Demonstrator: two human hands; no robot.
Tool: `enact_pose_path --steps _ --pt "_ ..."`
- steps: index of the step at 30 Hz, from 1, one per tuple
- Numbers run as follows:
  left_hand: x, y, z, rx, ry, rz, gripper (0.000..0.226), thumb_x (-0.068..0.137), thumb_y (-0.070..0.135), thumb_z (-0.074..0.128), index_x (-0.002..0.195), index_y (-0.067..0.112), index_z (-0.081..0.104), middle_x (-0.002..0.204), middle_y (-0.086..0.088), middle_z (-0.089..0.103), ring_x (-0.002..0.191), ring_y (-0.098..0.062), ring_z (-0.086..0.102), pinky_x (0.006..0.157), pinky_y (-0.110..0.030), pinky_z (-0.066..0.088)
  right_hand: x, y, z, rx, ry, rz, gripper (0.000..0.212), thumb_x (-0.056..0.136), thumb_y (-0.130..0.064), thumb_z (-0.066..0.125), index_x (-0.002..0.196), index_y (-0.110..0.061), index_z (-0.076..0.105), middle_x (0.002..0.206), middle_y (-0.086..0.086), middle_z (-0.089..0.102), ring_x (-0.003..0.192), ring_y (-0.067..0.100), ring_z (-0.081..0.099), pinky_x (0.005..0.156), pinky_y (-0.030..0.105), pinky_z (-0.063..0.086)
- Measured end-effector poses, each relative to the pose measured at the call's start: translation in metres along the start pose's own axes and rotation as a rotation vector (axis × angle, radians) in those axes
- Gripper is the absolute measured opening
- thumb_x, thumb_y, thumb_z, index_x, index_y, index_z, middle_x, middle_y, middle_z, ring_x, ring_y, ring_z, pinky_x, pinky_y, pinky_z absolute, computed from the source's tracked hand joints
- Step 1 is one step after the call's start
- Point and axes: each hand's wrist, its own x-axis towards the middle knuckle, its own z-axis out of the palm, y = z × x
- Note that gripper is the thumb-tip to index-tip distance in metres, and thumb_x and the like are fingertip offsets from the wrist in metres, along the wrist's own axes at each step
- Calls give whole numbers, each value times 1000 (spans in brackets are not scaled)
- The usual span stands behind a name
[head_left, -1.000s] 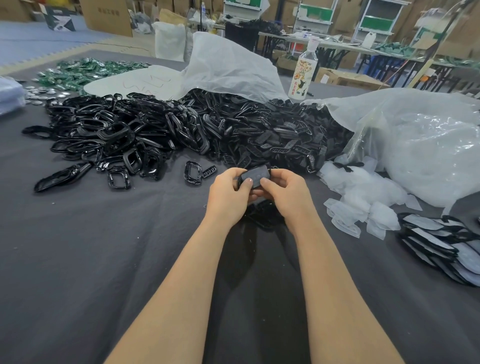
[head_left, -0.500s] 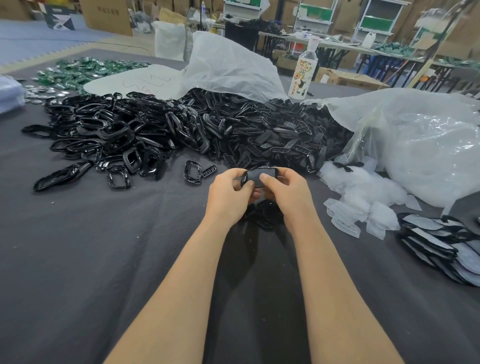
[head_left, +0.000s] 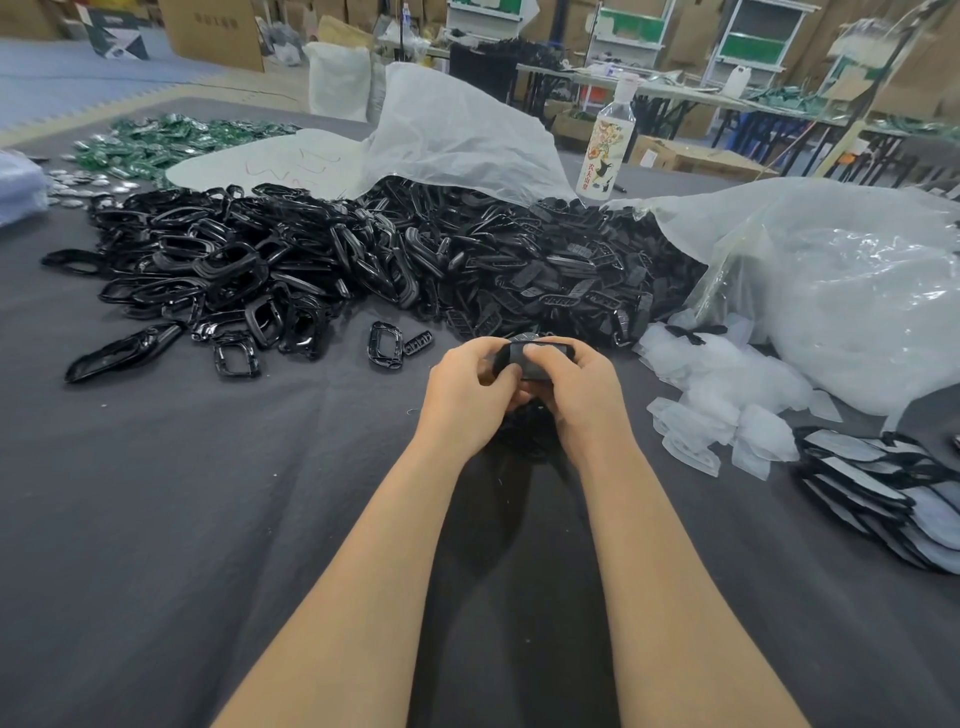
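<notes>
Left hand (head_left: 466, 397) and right hand (head_left: 584, 395) both grip a black plastic piece (head_left: 535, 370); the label on the bottle (head_left: 605, 150) carries red Chinese characters

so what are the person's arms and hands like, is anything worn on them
Nothing worn shows. The left hand and right hand are bare, without gloves, and no ring shows on the fingers in view. The left forearm and right forearm are bare down to the picture's bottom edge: no sleeve, watch, bracelet or strap at either wrist. No markings show.
</notes>
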Motion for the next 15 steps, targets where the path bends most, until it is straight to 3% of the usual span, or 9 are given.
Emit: enact_pose_path --steps 7,11,15 --pt "1 -2 1 -103 11 -42 37 93 -1 52 85 33 66 73 -1 72 66 -9 69 82 -38 59 1 -1 1 53 9 6 27 91 -2 48 73 -12 66 68 3 68 71 22 62 71 38 50" --pt "2 -3 1 -120 3 -50 37 94 -1 51 85 31 68 73 0 72 64 -7 67 80 -34 59 1 -2 1 20 -22 3 27 94 -3 46 79 -11 67 76 6 69 74 20 63 68 31 53" --pt "3 -4 -1 -133 39 -54 36 94 -1 50 84 29 68 72 1 71 63 -3 66 67 -22 55 -1 0 -3 -30 -85 17 17 96 -8 49 95 -6 66 97 19 70 83 24 66 79 35 55"
